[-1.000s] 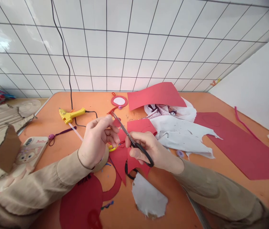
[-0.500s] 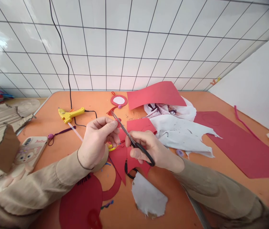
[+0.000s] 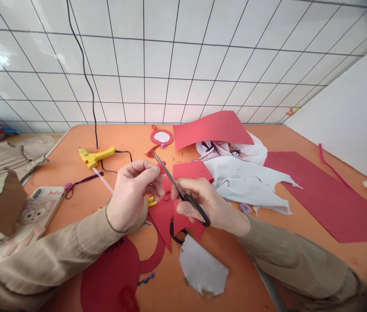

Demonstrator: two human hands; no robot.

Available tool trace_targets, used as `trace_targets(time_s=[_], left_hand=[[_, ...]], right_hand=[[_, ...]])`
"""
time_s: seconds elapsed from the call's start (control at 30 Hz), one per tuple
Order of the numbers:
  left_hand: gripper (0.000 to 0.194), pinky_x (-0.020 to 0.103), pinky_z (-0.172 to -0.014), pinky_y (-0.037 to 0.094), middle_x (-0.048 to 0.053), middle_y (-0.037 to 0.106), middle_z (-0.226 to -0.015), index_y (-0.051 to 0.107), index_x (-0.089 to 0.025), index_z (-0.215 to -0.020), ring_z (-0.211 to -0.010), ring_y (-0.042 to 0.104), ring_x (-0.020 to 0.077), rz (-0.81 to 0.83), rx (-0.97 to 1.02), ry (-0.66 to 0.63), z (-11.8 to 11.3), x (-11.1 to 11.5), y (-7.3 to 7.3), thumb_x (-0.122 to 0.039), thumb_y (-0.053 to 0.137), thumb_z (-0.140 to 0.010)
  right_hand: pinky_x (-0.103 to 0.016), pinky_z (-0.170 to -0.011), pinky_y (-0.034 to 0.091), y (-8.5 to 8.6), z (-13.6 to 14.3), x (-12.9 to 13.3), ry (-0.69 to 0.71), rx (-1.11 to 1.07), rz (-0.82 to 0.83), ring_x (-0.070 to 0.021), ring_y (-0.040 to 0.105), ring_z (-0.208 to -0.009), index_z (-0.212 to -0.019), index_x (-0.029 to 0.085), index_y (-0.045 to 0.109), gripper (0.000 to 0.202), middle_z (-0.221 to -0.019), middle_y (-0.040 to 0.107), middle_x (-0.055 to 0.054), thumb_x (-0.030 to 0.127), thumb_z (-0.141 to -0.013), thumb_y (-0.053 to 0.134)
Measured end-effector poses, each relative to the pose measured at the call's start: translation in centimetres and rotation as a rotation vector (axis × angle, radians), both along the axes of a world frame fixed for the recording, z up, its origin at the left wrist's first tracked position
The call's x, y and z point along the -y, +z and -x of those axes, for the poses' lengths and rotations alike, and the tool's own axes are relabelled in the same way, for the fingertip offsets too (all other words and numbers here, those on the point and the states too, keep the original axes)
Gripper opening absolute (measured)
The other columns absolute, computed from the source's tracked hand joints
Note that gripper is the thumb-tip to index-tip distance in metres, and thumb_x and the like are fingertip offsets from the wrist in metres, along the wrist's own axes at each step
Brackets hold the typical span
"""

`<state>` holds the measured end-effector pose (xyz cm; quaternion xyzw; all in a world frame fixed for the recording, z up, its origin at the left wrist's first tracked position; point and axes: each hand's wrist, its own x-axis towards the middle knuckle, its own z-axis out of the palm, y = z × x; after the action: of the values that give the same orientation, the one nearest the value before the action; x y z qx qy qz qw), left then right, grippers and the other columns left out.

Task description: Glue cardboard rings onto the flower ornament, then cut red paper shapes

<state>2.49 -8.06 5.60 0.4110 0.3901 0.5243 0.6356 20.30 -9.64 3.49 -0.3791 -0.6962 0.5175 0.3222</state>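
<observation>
My right hand (image 3: pixel 202 201) grips a pair of scissors (image 3: pixel 180 192) with black handles, its blades aimed up and to the left. The blades look nearly closed. Pinched between the thumb and finger of my left hand (image 3: pixel 136 186) is a small red paper piece (image 3: pixel 161 166), and the blades lie against or just beside it; I cannot tell whether they cut into it. Below both hands lie cut red paper scraps (image 3: pixel 162 223). Behind the blade tips rest a red tassel (image 3: pixel 151 151) and a red-rimmed oval ornament (image 3: pixel 162 137) with a white centre.
A yellow glue gun (image 3: pixel 97 156) with a black cord lies left, near a phone (image 3: pixel 45 206) and torn cardboard (image 3: pixel 3 195). White cloth (image 3: pixel 245 177) and red paper sheets (image 3: pixel 326 199) spread rightward. A grey-white fabric scrap (image 3: pixel 202 266) lies in front. A tiled wall (image 3: pixel 157 56) stands behind.
Both hands stay almost in place. The small red piece shows slightly differently between my left fingers and the blades; little else has moved.
</observation>
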Motion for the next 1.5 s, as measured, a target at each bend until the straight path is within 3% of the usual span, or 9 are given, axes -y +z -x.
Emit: trace_targets(time_s=[0.63, 1.03, 1.27, 1.5], left_hand=[[0.017, 0.021, -0.038, 0.044, 0.002, 0.065, -0.058, 0.064, -0.014, -0.057, -0.042, 0.057, 0.0108, -0.009, -0.034, -0.028, 0.29, -0.04, 0.02, -0.024, 0.071, -0.069], [0.013, 0.020, -0.041, 0.045, 0.000, 0.063, -0.052, 0.064, -0.016, -0.059, -0.042, 0.056, 0.0106, -0.045, -0.071, -0.044, 0.38, -0.35, -0.53, -0.021, 0.073, -0.067], [0.015, 0.020, -0.042, 0.044, 0.000, 0.064, -0.054, 0.064, -0.015, -0.058, -0.043, 0.056, 0.0098, -0.054, -0.089, -0.063, 0.59, -0.36, -0.22, -0.021, 0.071, -0.070], [0.013, 0.019, -0.042, 0.043, 0.000, 0.066, -0.057, 0.066, -0.016, -0.059, -0.044, 0.058, 0.0101, -0.073, -0.096, -0.047, 0.51, -0.71, -0.24, -0.022, 0.072, -0.069]], right_hand=[[-0.022, -0.043, 0.030, 0.02, -0.07, 0.01, 0.018, -0.029, 0.033, -0.0079, 0.043, -0.044, -0.080, 0.017, 0.053, 0.056, -0.054, 0.042, 0.007, 0.070, -0.074, 0.067], [-0.021, -0.045, 0.033, -0.17, -0.14, -0.14, 0.018, -0.059, 0.044, -0.0076, 0.046, -0.044, -0.082, 0.016, 0.054, 0.048, -0.054, 0.046, 0.007, 0.060, -0.077, 0.072], [-0.021, -0.044, 0.031, -0.17, -0.16, -0.03, 0.014, -0.049, 0.028, -0.0077, 0.044, -0.044, -0.080, 0.016, 0.054, 0.054, -0.053, 0.045, 0.007, 0.067, -0.075, 0.069], [-0.021, -0.044, 0.032, -0.36, -0.24, -0.07, 0.023, -0.055, 0.014, -0.0070, 0.044, -0.043, -0.081, 0.016, 0.054, 0.052, -0.053, 0.045, 0.007, 0.065, -0.076, 0.070]])
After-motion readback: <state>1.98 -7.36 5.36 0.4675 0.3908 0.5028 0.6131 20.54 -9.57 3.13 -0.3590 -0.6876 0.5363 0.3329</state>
